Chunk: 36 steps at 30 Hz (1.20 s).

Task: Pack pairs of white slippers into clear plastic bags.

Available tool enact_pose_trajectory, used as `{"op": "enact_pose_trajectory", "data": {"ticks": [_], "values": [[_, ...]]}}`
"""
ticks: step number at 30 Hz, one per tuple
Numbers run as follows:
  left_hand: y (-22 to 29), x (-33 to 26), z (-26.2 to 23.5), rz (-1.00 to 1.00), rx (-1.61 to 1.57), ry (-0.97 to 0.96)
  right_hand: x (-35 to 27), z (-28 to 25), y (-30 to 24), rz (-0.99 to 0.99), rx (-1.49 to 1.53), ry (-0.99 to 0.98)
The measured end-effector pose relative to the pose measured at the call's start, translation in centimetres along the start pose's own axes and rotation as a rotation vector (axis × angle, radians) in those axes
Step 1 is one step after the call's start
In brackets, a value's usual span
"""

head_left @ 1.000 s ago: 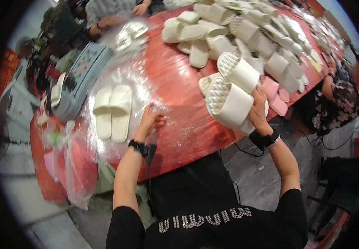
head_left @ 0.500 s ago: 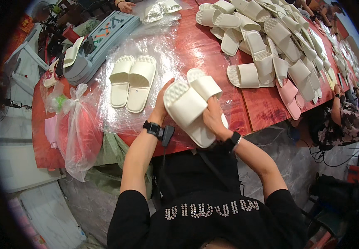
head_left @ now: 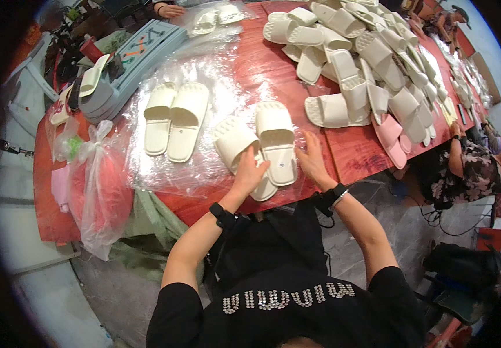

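Observation:
Two cream slide slippers lie side by side in front of me at the table's near edge. The left slipper (head_left: 236,142) is slanted, and the right slipper (head_left: 276,142) points nearly straight away from me. My left hand (head_left: 250,174) grips the left slipper below its strap, partly covering the footbed, with the thumb near the right slipper. Beside the right slipper's outer edge, my right hand (head_left: 314,158) is open, fingers stretched and close to its side. Another cream pair (head_left: 176,122) lies to the left on clear plastic film (head_left: 218,75).
A large pile of cream slippers (head_left: 349,69) covers the right of the red table (head_left: 343,152), with a pink slipper (head_left: 391,139) at its edge. To the left are a grey plastic case (head_left: 140,64) and a tied bag with red contents (head_left: 102,185). Other people work nearby (head_left: 471,162).
The slippers I held up are now lowered onto the table and set apart side by side. My left hand has moved onto the left slipper; my right hand has let go and shifted right.

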<state>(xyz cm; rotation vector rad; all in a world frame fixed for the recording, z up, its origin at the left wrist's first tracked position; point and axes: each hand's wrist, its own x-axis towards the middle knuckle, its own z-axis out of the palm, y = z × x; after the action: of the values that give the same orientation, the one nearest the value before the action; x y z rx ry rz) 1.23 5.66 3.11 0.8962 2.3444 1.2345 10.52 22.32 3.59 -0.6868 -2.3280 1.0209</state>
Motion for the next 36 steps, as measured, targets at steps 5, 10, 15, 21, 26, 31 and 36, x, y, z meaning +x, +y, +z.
{"op": "enact_pose_trajectory", "data": {"ticks": [5,10,15,21,26,31,36], "values": [[1.8,2.0,0.2,-0.421,-0.679,-0.017,-0.1,-0.2,0.6,0.172,0.203,-0.366],[2.7,3.7,-0.2,-0.529,-0.558,0.133,-0.7,1.2,1.1,0.172,0.075,-0.301],[-0.1,3.8,0.0,-0.287,-0.043,0.222,-0.7,0.2,-0.1,0.243,0.206,-0.360],[2.9,3.9,0.7,-0.221,0.576,0.201,-0.8,0.5,1.0,0.125,0.144,-0.279],[1.5,4.7,0.9,-0.171,0.565,0.285,-2.6,0.6,0.6,0.009,0.052,-0.293],[-0.2,4.1,-0.7,-0.148,0.552,0.345,-7.8,0.3,-2.6,-0.172,-0.239,-0.360],[-0.4,3.0,-6.2,-0.061,0.431,0.497,-8.0,0.1,-0.6,-0.342,-0.413,-0.373]]}}
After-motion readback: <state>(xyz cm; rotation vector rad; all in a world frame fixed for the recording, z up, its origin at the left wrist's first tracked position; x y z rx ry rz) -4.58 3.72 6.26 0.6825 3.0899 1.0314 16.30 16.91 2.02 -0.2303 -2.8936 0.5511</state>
